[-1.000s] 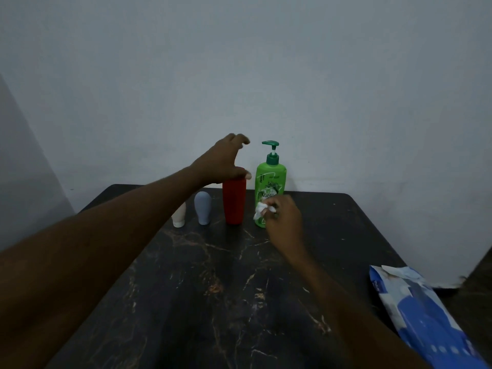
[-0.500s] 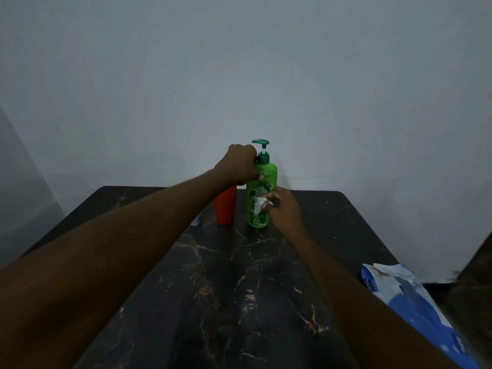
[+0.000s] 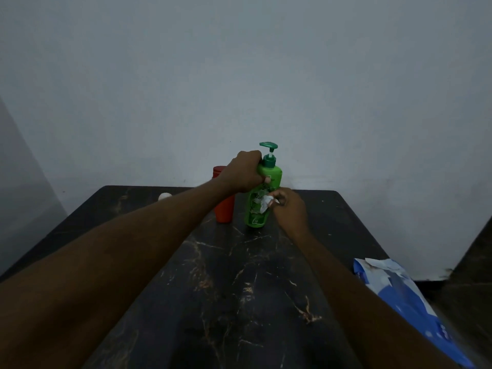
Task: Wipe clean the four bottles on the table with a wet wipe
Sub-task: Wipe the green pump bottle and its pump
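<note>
A green pump bottle (image 3: 257,211) stands tilted slightly near the far edge of the dark marble table (image 3: 239,283). My left hand (image 3: 245,173) grips its shoulder just below the pump. My right hand (image 3: 288,209) presses a crumpled white wet wipe (image 3: 266,203) against the bottle's label on its right side. A red bottle (image 3: 223,209) stands just left of the green one, partly hidden by my left wrist. Only the top of a small white bottle (image 3: 165,196) shows above my left forearm. The grey-blue bottle is hidden.
A blue and white wet wipe pack (image 3: 407,299) lies open at the table's right edge. A plain grey wall (image 3: 239,75) rises right behind the table's far edge.
My left hand left the red bottle's cap and closed on the green bottle's shoulder. My right hand brought the wipe onto the green bottle's label. The view shifted, hiding the small bottles behind my forearm.
</note>
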A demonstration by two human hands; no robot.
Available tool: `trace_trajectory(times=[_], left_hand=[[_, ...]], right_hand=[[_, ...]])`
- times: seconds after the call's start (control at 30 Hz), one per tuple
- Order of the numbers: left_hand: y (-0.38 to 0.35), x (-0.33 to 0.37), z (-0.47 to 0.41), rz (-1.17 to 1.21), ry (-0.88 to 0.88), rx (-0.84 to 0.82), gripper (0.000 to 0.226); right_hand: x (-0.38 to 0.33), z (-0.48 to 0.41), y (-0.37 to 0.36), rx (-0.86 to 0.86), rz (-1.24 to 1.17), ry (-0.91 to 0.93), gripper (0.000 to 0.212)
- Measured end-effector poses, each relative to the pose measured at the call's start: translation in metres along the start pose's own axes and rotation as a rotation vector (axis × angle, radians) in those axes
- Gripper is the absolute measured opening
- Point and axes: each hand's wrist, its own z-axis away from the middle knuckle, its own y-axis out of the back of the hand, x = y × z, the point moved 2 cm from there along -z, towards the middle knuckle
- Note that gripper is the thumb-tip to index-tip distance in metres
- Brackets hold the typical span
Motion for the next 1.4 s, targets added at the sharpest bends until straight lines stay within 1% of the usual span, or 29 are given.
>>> trace_trajectory(times=[0.07,0.2,0.27,0.3,0.37,0.43,0.53,0.6,0.67,0.77,0.8,0.9,1.0,1.07,1.13,1.27,1.4], left_hand=[[0.013,0.007,0.011,0.029,-0.01,0.046,0.042],[0.039,0.017,0.043,0.127,0.017,0.16,0.044],[0.042,0.015,0.067,0.3,0.1,0.2,0.048],[0.04,0.012,0.082,0.403,0.156,0.214,0.05],[0.034,0.006,0.112,0.59,0.254,0.25,0.049],[0.023,0.003,0.146,0.806,0.363,0.28,0.043],[-0.004,0.001,0.196,1.033,0.527,0.294,0.04],[-0.024,0.0,0.225,1.167,0.606,0.313,0.032],[-0.041,-0.001,0.245,1.262,0.665,0.348,0.025],[-0.054,0.003,0.268,1.357,0.714,0.317,0.017],[-0.056,0.004,0.274,1.391,0.719,0.3,0.018],[-0.055,0.003,0.284,1.489,0.706,0.234,0.033],[-0.052,-0.001,0.289,1.527,0.66,0.113,0.045],[-0.05,-0.003,0.291,1.542,0.643,0.028,0.047],[-0.051,-0.005,0.293,1.587,0.665,-0.013,0.046],[-0.058,-0.008,0.295,1.643,0.718,0.018,0.047],[-0.067,-0.01,0.295,1.678,0.768,0.097,0.041]], right_hand=[[-0.013,0.006,0.012,0.003,-0.013,0.017,0.004],[-0.039,0.028,0.042,-0.002,-0.14,0.048,0.01],[-0.047,0.048,0.059,-0.006,-0.168,0.051,0.009],[-0.049,0.061,0.066,-0.007,-0.197,0.024,0.008],[-0.05,0.093,0.079,0.002,-0.276,-0.091,0.012],[-0.047,0.128,0.086,-0.01,-0.365,-0.248,0.015],[-0.039,0.17,0.087,-0.093,-0.612,-0.499,0.014],[-0.036,0.189,0.083,-0.112,-0.732,-0.586,0.015],[-0.036,0.2,0.079,-0.094,-0.771,-0.62,0.015],[-0.034,0.211,0.074,-0.078,-0.737,-0.662,0.016],[-0.033,0.213,0.073,-0.08,-0.707,-0.663,0.016],[-0.031,0.215,0.074,-0.082,-0.607,-0.662,0.017],[-0.029,0.211,0.079,-0.117,-0.548,-0.684,0.017],[-0.027,0.207,0.083,-0.149,-0.507,-0.711,0.016],[-0.027,0.202,0.086,-0.181,-0.446,-0.704,0.015],[-0.028,0.193,0.086,-0.219,-0.301,-0.615,0.01],[-0.028,0.188,0.088,-0.22,-0.105,-0.428,0.006]])
